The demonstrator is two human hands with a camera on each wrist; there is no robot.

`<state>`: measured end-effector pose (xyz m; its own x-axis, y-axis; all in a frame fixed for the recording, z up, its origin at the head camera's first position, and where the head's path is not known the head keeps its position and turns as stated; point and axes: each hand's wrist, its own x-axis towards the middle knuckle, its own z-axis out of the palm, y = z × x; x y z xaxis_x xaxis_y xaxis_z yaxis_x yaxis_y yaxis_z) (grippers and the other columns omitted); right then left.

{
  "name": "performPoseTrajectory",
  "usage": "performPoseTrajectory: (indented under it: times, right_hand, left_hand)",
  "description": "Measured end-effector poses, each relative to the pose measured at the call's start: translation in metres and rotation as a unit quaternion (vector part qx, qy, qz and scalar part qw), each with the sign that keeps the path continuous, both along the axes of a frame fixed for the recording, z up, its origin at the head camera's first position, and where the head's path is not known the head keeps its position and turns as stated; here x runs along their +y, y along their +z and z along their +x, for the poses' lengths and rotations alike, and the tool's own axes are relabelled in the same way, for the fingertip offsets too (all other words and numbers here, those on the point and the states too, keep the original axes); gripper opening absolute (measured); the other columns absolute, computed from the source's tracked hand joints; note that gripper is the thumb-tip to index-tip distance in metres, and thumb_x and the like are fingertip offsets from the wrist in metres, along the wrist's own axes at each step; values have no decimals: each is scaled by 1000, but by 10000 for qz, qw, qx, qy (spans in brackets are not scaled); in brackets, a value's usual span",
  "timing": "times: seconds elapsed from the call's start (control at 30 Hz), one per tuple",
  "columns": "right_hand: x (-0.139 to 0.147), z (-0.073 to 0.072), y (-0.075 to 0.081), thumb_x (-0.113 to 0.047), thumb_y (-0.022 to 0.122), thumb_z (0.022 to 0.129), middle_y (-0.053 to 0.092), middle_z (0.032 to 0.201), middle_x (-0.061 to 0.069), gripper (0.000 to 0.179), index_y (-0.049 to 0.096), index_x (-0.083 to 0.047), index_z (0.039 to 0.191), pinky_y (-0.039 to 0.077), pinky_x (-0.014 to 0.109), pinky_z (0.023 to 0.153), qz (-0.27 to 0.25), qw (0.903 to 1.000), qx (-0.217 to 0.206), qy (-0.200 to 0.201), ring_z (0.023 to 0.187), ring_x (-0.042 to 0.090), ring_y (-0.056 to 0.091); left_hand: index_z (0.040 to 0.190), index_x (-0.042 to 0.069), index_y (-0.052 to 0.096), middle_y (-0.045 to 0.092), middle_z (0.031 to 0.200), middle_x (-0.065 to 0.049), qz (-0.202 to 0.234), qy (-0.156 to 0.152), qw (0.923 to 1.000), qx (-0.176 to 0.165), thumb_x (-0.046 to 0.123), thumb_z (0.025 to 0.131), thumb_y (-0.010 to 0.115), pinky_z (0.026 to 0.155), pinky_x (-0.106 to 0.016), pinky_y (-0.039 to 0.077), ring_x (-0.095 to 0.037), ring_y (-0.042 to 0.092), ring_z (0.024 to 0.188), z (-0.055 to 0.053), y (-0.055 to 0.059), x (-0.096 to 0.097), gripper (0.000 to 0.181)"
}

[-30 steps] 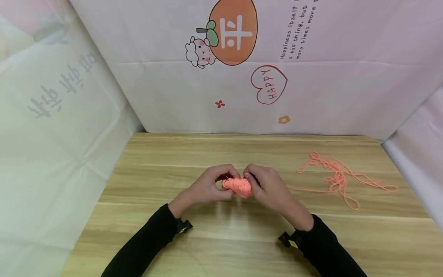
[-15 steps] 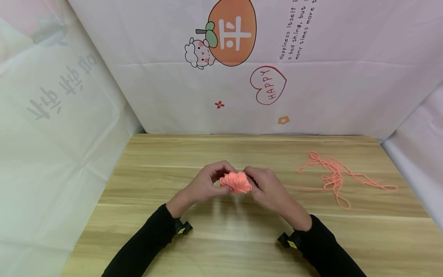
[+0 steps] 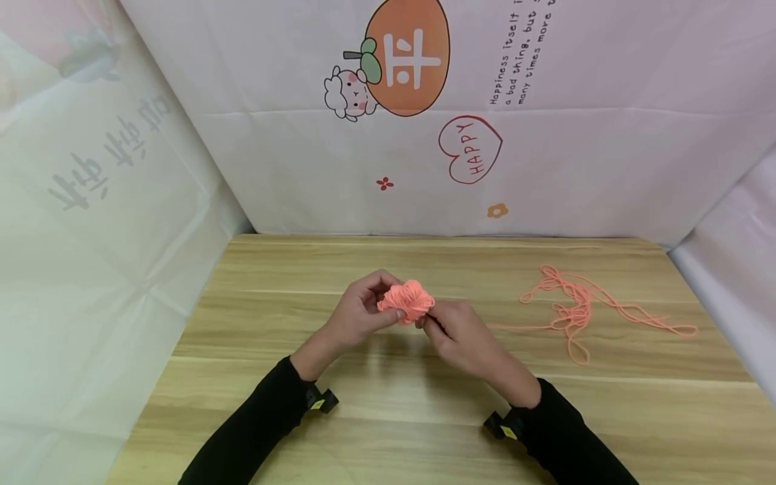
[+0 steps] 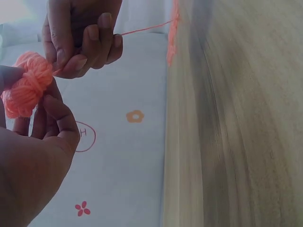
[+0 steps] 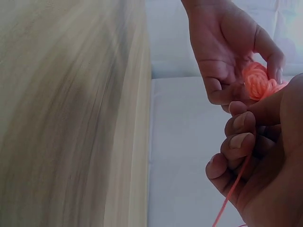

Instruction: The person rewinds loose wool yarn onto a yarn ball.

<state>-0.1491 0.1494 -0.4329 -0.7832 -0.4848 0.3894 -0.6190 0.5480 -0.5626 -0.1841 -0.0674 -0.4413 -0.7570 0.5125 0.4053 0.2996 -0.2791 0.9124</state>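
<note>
A small coral-coloured ball of yarn [image 3: 407, 300] is held above the table between the thumb and fingers of my left hand [image 3: 359, 311]. In the left wrist view, strands wrap around the middle of the yarn ball [image 4: 31, 84]. Close against its right side, my right hand [image 3: 463, 337] pinches the yarn strand [image 5: 232, 189], which passes through its curled fingers. From there the strand runs right to a loose tangle of yarn [image 3: 572, 306] on the table. Part of the ball is hidden behind the fingers in the right wrist view.
The wooden table [image 3: 291, 269] lies under both hands. Behind it hangs a white printed cloth [image 3: 291, 168], and more pale cloth [image 3: 121, 269] covers the left side. Black sleeves carry a small wrist camera on each arm.
Both hands have lifted slightly away from me and left with the yarn ball, which has turned. The strand has been drawn left, pulling the near loops of the tangle along.
</note>
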Motion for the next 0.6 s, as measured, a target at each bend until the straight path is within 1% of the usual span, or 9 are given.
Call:
performPoseTrajectory:
  times: [0.1,0.23,0.27,0.37,0.47,0.6]
  right_hand:
    - [0,0,-1,-7,51,96,52,66,-10,21,61,-21,84,38,22,47,-69,9999,43,84,52,3,41]
    - [-2,1,-1,-7,50,96,44,64,-9,21,58,-20,82,35,22,49,-85,9996,147,215,54,4,39]
    - [-2,1,-1,-7,50,97,44,64,-9,21,58,-19,82,35,22,49,-81,9996,162,233,54,4,39]
    - [-2,2,0,-7,49,98,42,64,-8,22,56,-20,81,34,22,49,-80,9995,141,255,54,4,38]
    - [-2,2,0,-7,49,98,41,63,-9,22,56,-21,81,33,21,49,-63,9996,157,237,53,4,37]
    - [-3,3,0,-7,48,97,39,62,-9,24,54,-21,79,32,21,48,-32,9995,252,205,52,3,36]
  left_hand:
    - [110,-3,56,58,98,-15,-130,208,9997,-77,-5,85,67,63,-22,47,-22,51,78,0,0,-1,27]
    - [109,2,57,60,98,-12,-376,530,9978,-145,-1,86,67,61,-22,46,-21,51,77,0,0,-2,25]
    - [109,1,57,60,98,-13,-449,619,9969,-167,-2,87,66,61,-22,46,-22,51,77,1,3,-2,24]
    - [107,-1,57,61,96,-13,-673,855,9940,-85,-4,87,66,62,-23,44,-20,51,76,6,13,-1,22]
    - [103,-4,57,60,92,-14,-886,1063,9903,96,-7,85,65,63,-25,42,-19,50,74,12,24,0,20]
    - [101,0,58,60,90,-11,-1189,1322,9834,355,-5,84,67,63,-28,42,-18,49,74,14,26,1,20]
